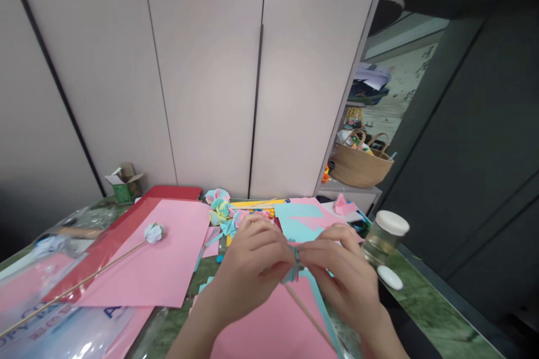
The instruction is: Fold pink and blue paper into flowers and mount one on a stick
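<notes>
My left hand [257, 258] and my right hand [343, 269] meet at the middle of the table, fingers pinched on a small blue-and-pink paper flower [291, 274]. Most of the flower is hidden behind the fingers. From below it a thin wooden stick [309, 314] slants down to the right; whether the two are joined I cannot tell. Under my hands lies a stack of pink paper [265, 325] with blue sheets showing at its edges. To the left, a white paper flower on a long stick [154, 233] rests across a pink sheet [177, 269].
Several crumpled paper flowers [219, 210] and blue paper pieces [298, 219] lie at the back. On the right stand a jar with a white lid [385, 235] and a white oval object [389, 277]. A small green box [124, 186] is back left; clear plastic packaging [76, 331] lies front left.
</notes>
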{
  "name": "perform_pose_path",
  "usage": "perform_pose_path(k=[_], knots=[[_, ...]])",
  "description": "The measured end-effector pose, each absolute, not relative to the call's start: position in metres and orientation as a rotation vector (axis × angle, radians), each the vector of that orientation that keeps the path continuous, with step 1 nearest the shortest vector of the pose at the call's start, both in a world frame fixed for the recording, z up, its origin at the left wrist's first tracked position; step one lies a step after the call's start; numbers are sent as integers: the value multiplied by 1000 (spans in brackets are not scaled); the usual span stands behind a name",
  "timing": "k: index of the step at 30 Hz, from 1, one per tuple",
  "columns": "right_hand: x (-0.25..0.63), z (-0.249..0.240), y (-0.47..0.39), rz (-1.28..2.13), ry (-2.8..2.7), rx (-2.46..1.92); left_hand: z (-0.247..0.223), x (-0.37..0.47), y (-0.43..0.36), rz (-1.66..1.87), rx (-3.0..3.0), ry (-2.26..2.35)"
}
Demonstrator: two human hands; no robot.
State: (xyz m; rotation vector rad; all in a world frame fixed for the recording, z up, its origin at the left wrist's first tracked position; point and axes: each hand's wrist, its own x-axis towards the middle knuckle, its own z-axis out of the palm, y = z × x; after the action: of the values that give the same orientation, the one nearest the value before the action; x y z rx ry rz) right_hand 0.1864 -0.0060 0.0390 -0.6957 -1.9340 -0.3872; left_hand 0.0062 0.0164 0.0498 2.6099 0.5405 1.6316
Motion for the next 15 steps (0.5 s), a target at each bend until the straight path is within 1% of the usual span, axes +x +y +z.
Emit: perform_pose_path(k=[5,10,15], knots=[[184,39,-7,-491,-1876,-661,51,6,18,1699,2567,493],[179,38,-5,-628,-1807,-668,48,4,17,1568,2459,692],[175,37,-3,-529,-1833,-703,46,2,17,1555,2478,760]])
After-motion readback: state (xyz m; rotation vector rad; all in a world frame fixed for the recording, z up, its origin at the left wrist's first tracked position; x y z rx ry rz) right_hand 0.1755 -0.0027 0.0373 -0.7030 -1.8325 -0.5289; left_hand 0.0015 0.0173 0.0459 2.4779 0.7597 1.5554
